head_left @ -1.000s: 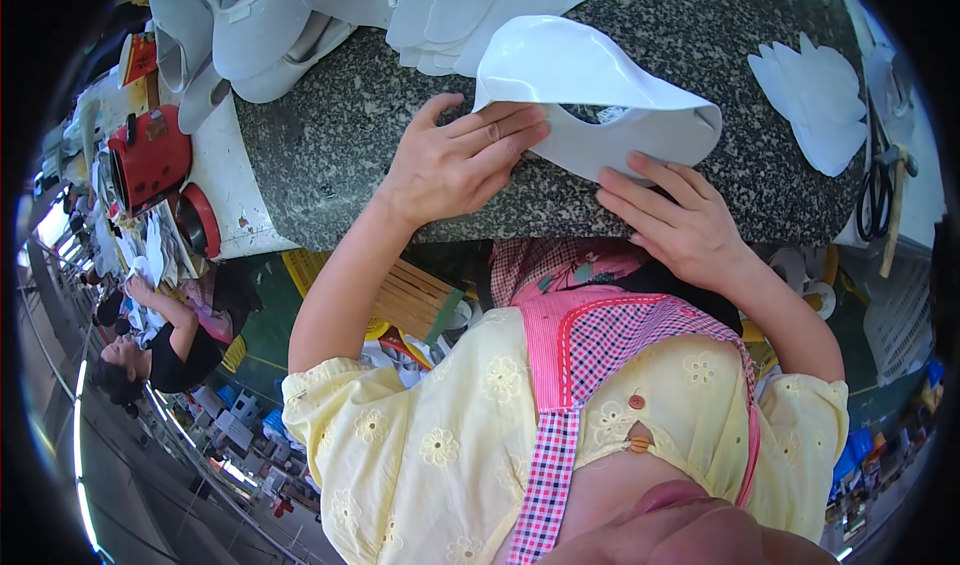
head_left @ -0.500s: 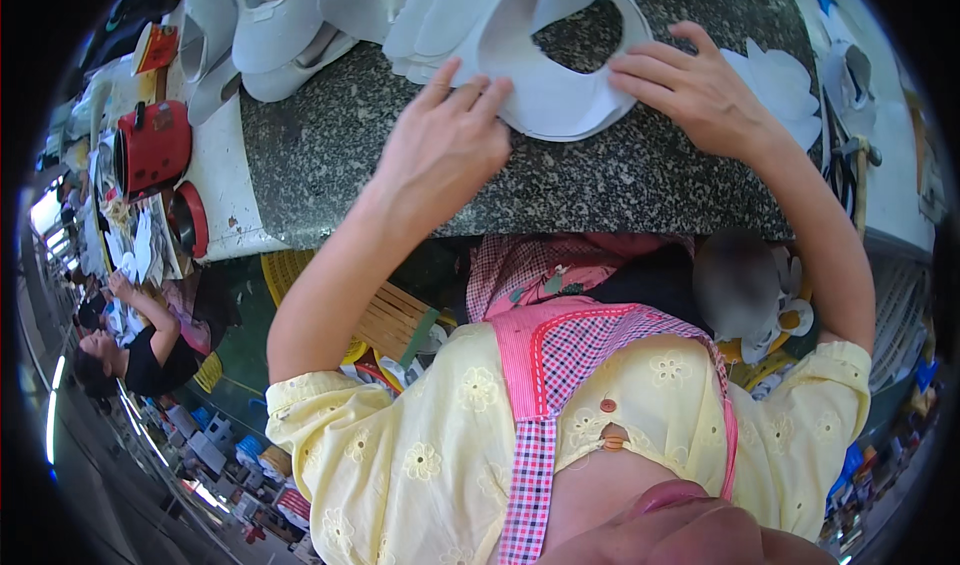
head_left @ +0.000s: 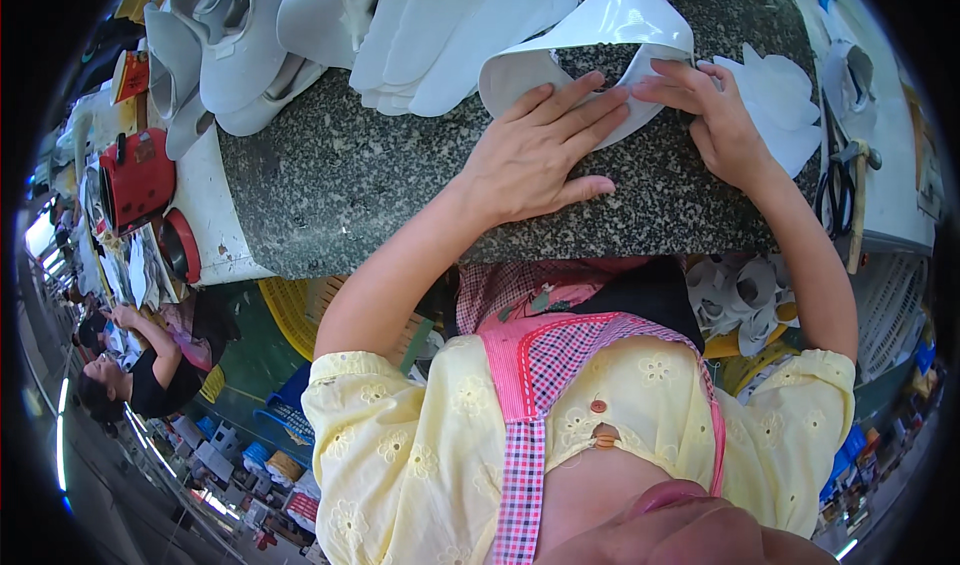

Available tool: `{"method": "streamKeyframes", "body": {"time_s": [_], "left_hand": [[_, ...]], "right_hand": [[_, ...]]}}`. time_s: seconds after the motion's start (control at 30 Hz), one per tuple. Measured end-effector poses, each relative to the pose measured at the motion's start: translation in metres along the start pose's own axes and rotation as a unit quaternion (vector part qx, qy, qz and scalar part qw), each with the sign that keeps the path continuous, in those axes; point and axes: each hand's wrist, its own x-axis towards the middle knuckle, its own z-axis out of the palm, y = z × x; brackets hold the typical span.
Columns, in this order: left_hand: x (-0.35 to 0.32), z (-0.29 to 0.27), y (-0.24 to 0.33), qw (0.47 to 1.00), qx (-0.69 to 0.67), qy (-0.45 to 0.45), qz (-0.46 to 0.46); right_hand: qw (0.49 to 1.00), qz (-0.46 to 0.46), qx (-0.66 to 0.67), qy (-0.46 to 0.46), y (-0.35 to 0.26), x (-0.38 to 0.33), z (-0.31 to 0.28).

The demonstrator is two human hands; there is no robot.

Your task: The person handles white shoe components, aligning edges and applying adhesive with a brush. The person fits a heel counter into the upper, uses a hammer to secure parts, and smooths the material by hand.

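Note:
A glossy white shoe upper [head_left: 630,23] stands tilted on the speckled dark stone slab [head_left: 400,190], its open loop facing me. My left hand [head_left: 540,155] lies over the near part of it, palm down, fingers spread and thumb out to the side on the stone. At the upper's right side, my right hand [head_left: 715,120] has its bent fingers hooked over the edge and closed on it. The fingertips of both hands nearly meet. Part of the upper's near end is covered by my fingers.
Flat white sole-shaped pieces [head_left: 440,30] are stacked at the back left, beside several white shoes [head_left: 240,50]. More white cut pieces [head_left: 775,100] lie right. A hammer [head_left: 858,180] and scissors [head_left: 832,200] are at the right edge. A red container [head_left: 140,180] stands far left; another person [head_left: 150,360] sits beyond.
The upper has turned so its loop now rises toward the back. My left hand has moved right and flattened onto it; my right fingers have bent at its edge.

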Motion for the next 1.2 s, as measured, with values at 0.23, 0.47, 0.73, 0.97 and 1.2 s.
{"method": "streamKeyframes", "body": {"time_s": [0.23,0.47,0.73,0.97,1.2], "left_hand": [[-0.021,-0.014,-0.002,0.996,-0.016,-0.057,0.061],[-0.016,-0.036,0.007,0.985,-0.046,0.160,0.036],[0.016,-0.061,0.026,0.949,0.030,0.313,-0.017],[0.001,-0.097,0.052,0.846,-0.492,0.121,-0.163],[0.000,-0.074,0.046,0.667,-0.702,0.086,-0.234]], "right_hand": [[0.998,-0.033,-0.040,0.026,-0.001,0.004,0.008],[0.956,-0.222,-0.170,0.092,-0.001,0.043,-0.004],[0.977,-0.191,-0.015,0.096,-0.046,0.053,-0.067],[0.943,-0.028,0.321,0.086,-0.061,0.014,-0.067],[0.731,0.156,0.659,0.086,-0.071,-0.013,-0.027]]}}
